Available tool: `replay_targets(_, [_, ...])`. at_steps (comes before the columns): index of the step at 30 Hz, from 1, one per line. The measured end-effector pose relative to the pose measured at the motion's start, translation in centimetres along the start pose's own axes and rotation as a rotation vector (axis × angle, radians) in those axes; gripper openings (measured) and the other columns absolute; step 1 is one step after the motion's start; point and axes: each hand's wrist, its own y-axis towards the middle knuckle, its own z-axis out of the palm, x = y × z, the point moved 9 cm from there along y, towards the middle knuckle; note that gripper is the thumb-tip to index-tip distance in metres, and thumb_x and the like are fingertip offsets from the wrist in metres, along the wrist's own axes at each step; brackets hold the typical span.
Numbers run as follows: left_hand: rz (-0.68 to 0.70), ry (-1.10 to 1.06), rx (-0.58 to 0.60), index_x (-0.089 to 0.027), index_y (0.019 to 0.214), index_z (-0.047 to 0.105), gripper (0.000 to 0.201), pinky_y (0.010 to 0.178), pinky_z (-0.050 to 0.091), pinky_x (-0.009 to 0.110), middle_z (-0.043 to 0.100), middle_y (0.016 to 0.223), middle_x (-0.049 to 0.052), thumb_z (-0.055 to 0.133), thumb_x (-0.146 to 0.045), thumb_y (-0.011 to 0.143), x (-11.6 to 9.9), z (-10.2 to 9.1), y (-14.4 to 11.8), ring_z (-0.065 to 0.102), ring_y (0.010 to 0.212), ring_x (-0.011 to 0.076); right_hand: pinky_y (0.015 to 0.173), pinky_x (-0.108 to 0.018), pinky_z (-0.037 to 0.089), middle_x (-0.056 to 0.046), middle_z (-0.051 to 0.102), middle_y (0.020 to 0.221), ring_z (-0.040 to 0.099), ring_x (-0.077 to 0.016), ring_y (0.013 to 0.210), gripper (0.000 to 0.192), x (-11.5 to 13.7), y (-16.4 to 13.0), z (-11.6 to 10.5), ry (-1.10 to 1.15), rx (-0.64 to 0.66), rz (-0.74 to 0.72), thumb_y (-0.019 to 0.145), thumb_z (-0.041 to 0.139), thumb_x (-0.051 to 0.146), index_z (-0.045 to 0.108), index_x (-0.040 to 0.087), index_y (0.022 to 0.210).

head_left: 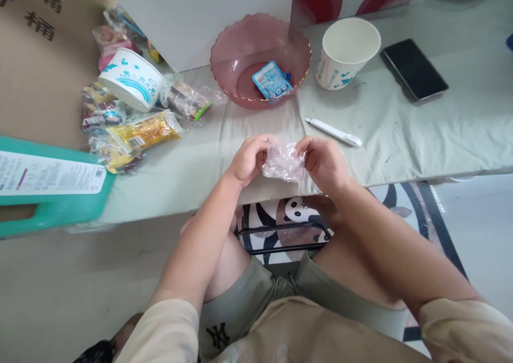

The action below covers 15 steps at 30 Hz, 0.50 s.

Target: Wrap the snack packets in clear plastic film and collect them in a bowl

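Between my two hands, just above the front edge of the cloth-covered table, is a crinkled clear plastic wrapper (284, 161). My left hand (252, 159) pinches its left side, and my right hand (324, 161) grips its right side. Whether anything lies inside the wrapper I cannot tell. A white utility knife (333, 131) lies just beyond my right hand. Behind my hands stands a pink scalloped glass bowl (224, 77) with a blue packet (271, 79) in it. To the bowl's right is an upright white paper cup (340, 58).
A black phone (414, 70) lies at the right. On the left, a tipped paper tub (130, 79) rests among several wrapped snacks (148, 130), near a teal container (76, 208) and a cardboard box (44, 74). A white box (208, 15) stands behind the bowl.
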Motion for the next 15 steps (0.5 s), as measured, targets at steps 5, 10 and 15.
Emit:
replay_targets(5, [0.027, 0.061, -0.055, -0.02, 0.072, 0.064, 0.025, 0.049, 0.039, 0.024, 0.056, 0.064, -0.002, 0.079, -0.039, 0.069, -0.6, -0.9, 0.6, 0.047, 0.054, 0.009, 0.057, -0.029, 0.032, 0.006, 0.044, 0.065, 0.038, -0.0111, 0.056, 0.017, 0.8, 0.9, 1.1, -0.264, 0.044, -0.09, 0.075, 0.065, 0.03, 0.051, 0.025, 0.083])
replay_targets(10, [0.062, 0.068, -0.104, -0.026, 0.103, 0.063, 0.053, 0.063, 0.047, 0.023, 0.068, 0.086, -0.004, 0.081, -0.011, 0.054, -1.4, -0.2, 0.0, 0.059, 0.069, 0.0093, 0.067, -0.032, 0.041, 0.005, 0.049, 0.08, 0.049, -0.0154, 0.068, 0.053, 1.4, 1.7, 0.5, -0.235, 0.03, -0.209, 0.069, 0.058, 0.016, 0.044, 0.026, 0.12])
replay_targets(15, [0.316, 0.172, -0.386, -0.026, 0.1, 0.058, 0.051, 0.068, 0.049, 0.025, 0.066, 0.083, -0.005, 0.086, -0.022, 0.058, -5.5, -0.5, -0.2, 0.059, 0.07, 0.0096, 0.08, -0.033, 0.048, -0.002, 0.059, 0.1, 0.061, -0.0171, 0.089, 0.044, 2.7, 3.1, -3.3, -0.088, -0.219, -0.257, 0.081, 0.057, 0.021, 0.041, 0.028, 0.122])
